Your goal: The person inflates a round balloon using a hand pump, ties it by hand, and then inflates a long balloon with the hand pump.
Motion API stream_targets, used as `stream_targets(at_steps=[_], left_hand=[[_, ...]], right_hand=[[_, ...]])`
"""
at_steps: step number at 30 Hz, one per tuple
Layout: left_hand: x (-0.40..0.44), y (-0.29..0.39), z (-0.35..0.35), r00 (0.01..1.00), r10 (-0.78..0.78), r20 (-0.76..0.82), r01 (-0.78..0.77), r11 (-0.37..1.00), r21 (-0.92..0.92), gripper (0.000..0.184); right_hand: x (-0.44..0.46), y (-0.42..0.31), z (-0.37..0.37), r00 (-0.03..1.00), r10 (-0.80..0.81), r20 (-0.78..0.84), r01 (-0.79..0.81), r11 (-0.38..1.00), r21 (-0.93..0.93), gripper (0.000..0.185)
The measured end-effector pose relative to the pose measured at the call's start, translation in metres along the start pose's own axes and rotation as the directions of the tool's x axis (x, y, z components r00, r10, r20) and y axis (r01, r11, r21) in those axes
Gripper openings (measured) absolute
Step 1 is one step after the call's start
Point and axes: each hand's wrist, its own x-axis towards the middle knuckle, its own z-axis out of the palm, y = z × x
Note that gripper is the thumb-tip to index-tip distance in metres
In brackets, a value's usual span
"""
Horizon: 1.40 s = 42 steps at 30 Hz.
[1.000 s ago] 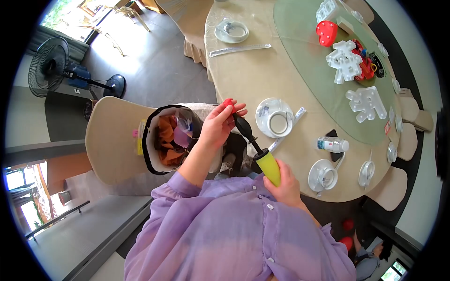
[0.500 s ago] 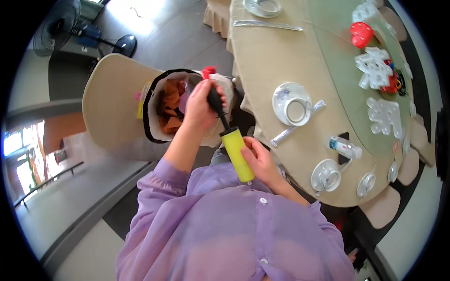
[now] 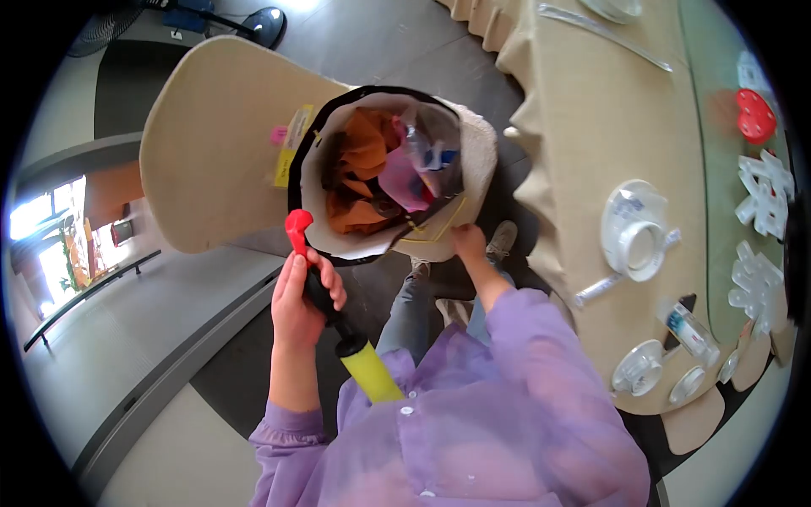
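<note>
My left hand (image 3: 306, 291) is wrapped round the black handle of a balloon pump with a yellow barrel (image 3: 372, 373). The barrel's lower end reaches my shirt. From the same hand's thumb and fingers sticks up a red, rounded piece (image 3: 298, 223) that looks like a deflated balloon. My right hand (image 3: 470, 242) is closed at the near right edge of a black-rimmed white bag (image 3: 306, 182), beside a yellow line on it; its fingertips are partly hidden. Crumpled orange pieces (image 3: 365, 144), a pink piece (image 3: 404, 179) and clear plastic (image 3: 414, 131) lie inside the bag.
The bag stands on a beige chair (image 3: 211, 144). To the right is a cloth-covered table (image 3: 566, 110) with stacked dishes (image 3: 638, 245), a bottle (image 3: 691, 331), white letter-shaped pieces (image 3: 764, 194) and a red spotted object (image 3: 754, 116). A fan base (image 3: 269, 27) stands at the back left.
My left hand has moved left and down with the pump and red piece, now beside the bag. My right hand has left the yellow barrel for the bag's edge. The view has shifted.
</note>
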Motion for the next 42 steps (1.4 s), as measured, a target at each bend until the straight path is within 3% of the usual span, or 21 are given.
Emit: stream_targets(at_steps=[2, 3, 8, 10, 13, 15, 19, 24, 27, 32, 36, 42], left_hand=[[0.005, 0.002, -0.024, 0.995, -0.023, 0.100, 0.023, 1.000, -0.001, 0.019], [0.003, 0.003, -0.036, 0.997, -0.030, 0.070, 0.029, 1.000, 0.008, 0.019], [-0.004, 0.008, -0.087, 0.999, -0.048, 0.007, 0.048, 0.998, -0.035, 0.019], [-0.006, 0.016, -0.093, 0.998, -0.053, 0.033, 0.056, 0.995, -0.079, 0.019], [-0.009, 0.029, -0.093, 0.996, -0.043, 0.076, 0.052, 0.990, -0.129, 0.018], [-0.011, 0.039, -0.089, 0.993, -0.025, 0.118, 0.044, 0.986, -0.160, 0.018], [-0.017, 0.052, -0.083, 0.980, 0.005, 0.199, 0.032, 0.983, -0.181, 0.019], [-0.027, 0.059, -0.080, 0.968, 0.042, 0.249, 0.004, 0.984, -0.181, 0.020], [-0.033, 0.066, -0.086, 0.965, 0.075, 0.252, -0.024, 0.979, -0.200, 0.020], [-0.037, 0.068, -0.100, 0.965, 0.099, 0.241, -0.046, 0.975, -0.217, 0.019], [-0.036, 0.064, -0.110, 0.966, 0.090, 0.241, -0.031, 0.971, -0.238, 0.018], [-0.029, 0.061, -0.111, 0.975, 0.060, 0.215, -0.010, 0.974, -0.225, 0.020]], right_hand=[[0.026, -0.010, 0.017, 0.987, 0.163, -0.002, -0.162, 0.982, -0.092, 0.037], [0.035, -0.005, 0.031, 0.986, 0.152, -0.068, -0.156, 0.986, -0.052, 0.036], [0.039, 0.009, 0.045, 0.962, -0.036, -0.270, 0.060, 0.995, 0.083, 0.025], [0.012, -0.017, 0.006, 0.987, 0.137, -0.079, -0.073, 0.841, 0.535, 0.018], [-0.045, -0.075, -0.070, 0.995, -0.048, -0.090, 0.095, 0.751, 0.653, 0.013], [-0.080, -0.126, -0.121, 0.987, -0.146, -0.070, 0.159, 0.794, 0.587, 0.010], [-0.148, -0.237, -0.193, 0.906, -0.420, -0.058, 0.347, 0.654, 0.672, 0.013], [-0.186, -0.332, -0.217, 0.682, -0.710, -0.177, 0.583, 0.380, 0.718, 0.014], [-0.192, -0.352, -0.209, 0.647, -0.744, -0.166, 0.581, 0.340, 0.740, 0.016], [-0.182, -0.346, -0.167, 0.703, -0.704, -0.097, 0.493, 0.384, 0.781, 0.016], [-0.145, -0.315, -0.123, 0.790, -0.595, 0.148, 0.411, 0.694, 0.591, 0.016], [-0.150, -0.303, -0.119, 0.812, -0.566, 0.146, 0.481, 0.789, 0.382, 0.017]])
